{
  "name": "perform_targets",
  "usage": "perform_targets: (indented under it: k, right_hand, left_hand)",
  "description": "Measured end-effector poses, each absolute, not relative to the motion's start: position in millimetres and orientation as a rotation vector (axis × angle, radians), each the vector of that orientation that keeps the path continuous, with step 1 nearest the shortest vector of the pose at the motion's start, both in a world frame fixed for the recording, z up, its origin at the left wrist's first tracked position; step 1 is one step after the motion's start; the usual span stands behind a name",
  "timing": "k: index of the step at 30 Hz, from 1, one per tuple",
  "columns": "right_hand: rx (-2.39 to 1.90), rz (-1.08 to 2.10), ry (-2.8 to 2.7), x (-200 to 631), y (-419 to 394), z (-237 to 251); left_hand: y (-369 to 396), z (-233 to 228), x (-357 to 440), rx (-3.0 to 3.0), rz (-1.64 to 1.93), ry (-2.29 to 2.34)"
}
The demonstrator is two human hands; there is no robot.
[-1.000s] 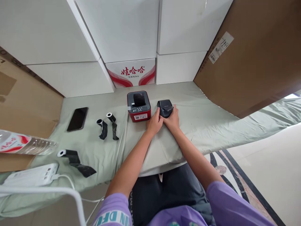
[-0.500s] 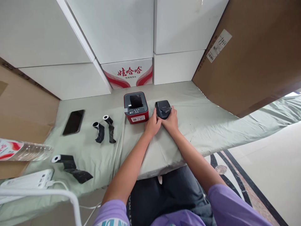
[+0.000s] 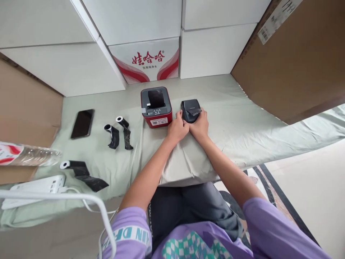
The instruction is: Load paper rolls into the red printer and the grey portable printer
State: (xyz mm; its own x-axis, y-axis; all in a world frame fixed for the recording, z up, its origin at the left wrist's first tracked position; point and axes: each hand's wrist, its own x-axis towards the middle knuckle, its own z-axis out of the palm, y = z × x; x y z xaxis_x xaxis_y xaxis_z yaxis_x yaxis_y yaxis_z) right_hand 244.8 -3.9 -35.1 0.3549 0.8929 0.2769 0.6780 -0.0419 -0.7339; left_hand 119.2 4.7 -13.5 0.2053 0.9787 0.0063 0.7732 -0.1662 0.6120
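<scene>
— Anything change?
— Barely: my view tipped down. Left hand [image 3: 177, 128] and right hand [image 3: 199, 125] still clasp the small black printer [image 3: 190, 109] on the desk [image 3: 231, 118], beside the red printer [image 3: 156, 106].

You are wearing a purple short-sleeved shirt [image 3: 258, 230] with white block lettering on its left sleeve [image 3: 129, 233] and a teal-and-white checkered print on the chest, plus dark trousers [image 3: 188, 208]. Both forearms are showing bare.
</scene>
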Motion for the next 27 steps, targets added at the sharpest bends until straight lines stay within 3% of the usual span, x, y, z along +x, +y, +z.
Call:
perform_targets:
  k: [10,18,27]
  right_hand:
    - [-1.690,0.368,-1.413,251.4,-1.5,-43.6]
    - [-1.481,0.864,-1.166,296.3,11.0,-31.4]
    - [-1.587,1.049,-0.995,297.2,17.0,13.5]
  left_hand:
    - [0.4,-11.8,118.5,1.964,0.615,1.602]
    - [2.9,-19.1,118.1,1.850,0.759,1.512]
    - [5.2,-25.1,115.4,1.751,0.868,1.434]
